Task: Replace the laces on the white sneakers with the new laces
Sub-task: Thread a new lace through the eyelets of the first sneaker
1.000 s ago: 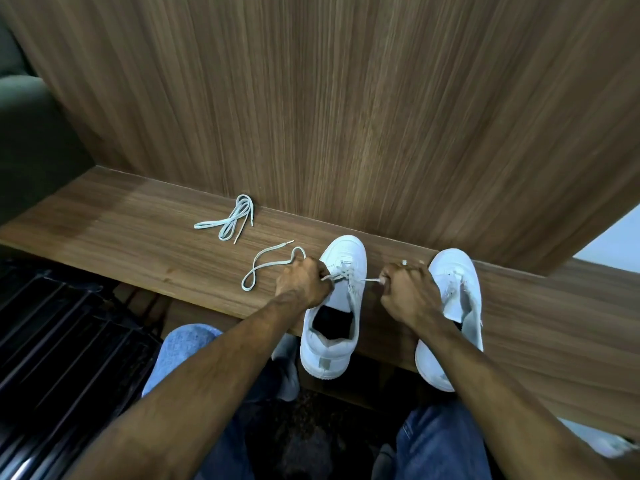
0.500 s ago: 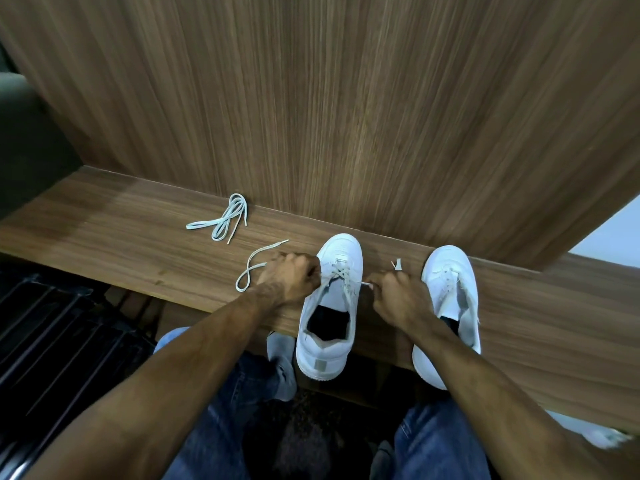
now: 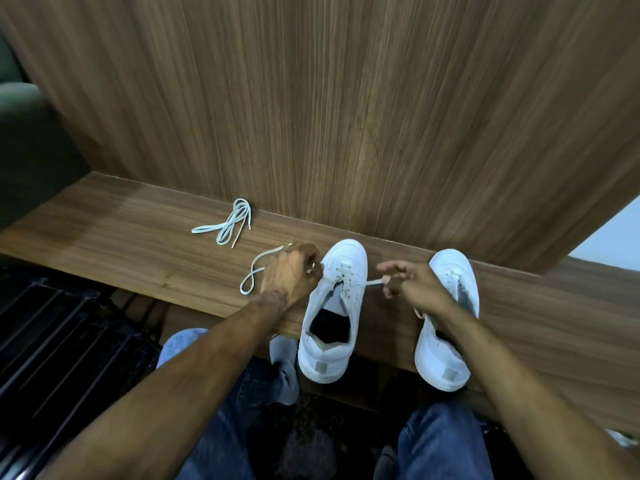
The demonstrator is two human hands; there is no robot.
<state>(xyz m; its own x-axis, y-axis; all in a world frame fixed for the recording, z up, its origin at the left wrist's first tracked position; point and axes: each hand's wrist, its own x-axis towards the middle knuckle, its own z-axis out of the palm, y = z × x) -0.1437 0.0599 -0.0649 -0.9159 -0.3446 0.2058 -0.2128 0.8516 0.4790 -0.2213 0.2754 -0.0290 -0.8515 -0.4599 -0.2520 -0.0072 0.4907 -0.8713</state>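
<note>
Two white sneakers are sitting on the wooden tabletop (image 3: 104, 244), toes pointing at the wood-grain panel (image 3: 346, 116) on the far side and heels hanging a little over the near edge. The person is working on the left sneaker (image 3: 334, 313), which is lying between their two forearms. Their left hand (image 3: 292, 271) is curled closed at the left side of that shoe's eyelets, gripping the white lace (image 3: 258, 271) whose free end is trailing out to the left in a loop on the wood. Their right hand (image 3: 412, 284) is hovering just to the right of the same shoe, thumb and fingers pinching the other lace end (image 3: 374, 281), a short stretch running taut from the eyelets to the fingers, with the remaining fingers spread loosely. The right sneaker (image 3: 446, 323) is standing just beyond that hand, partly hidden by the wrist and forearm, with its tongue area open. Farther left, near the panel, a second lace (image 3: 227, 225) is lying in a loose folded bundle, well apart from both shoes. Blue-jeaned knees (image 3: 440, 441) are showing below the near edge of the tabletop.
</note>
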